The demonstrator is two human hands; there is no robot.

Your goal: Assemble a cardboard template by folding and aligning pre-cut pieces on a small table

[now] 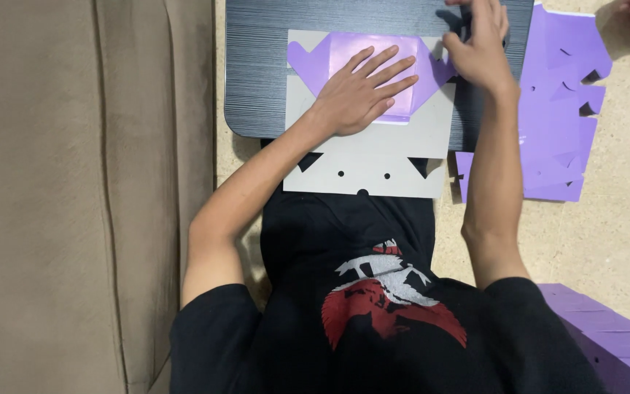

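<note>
Purple paper piece lies flat on a grey card sheet, near the sheet's far end, on a dark wood-grain tabletop. Its long axis runs left-right across the view, with pointed flaps sticking out at both ends; the left flap tip points up-left. The grey sheet's long axis runs away from the person, and its near end hangs over the tabletop edge above the lap, showing black triangle and dot cut-outs.

Left hand presses palm-down on the purple piece, fingers spread flat, released, gripping nothing. Right hand sits at the piece's right end, fingers curled down at the paper's edge; whether they pinch it cannot be told.

Right of the tabletop, more purple cut sheets lie on the beige floor, well apart from the hands. Another purple sheet is at lower right. A tan sofa fills the left. The left forearm crosses the grey sheet and hides part of it.
</note>
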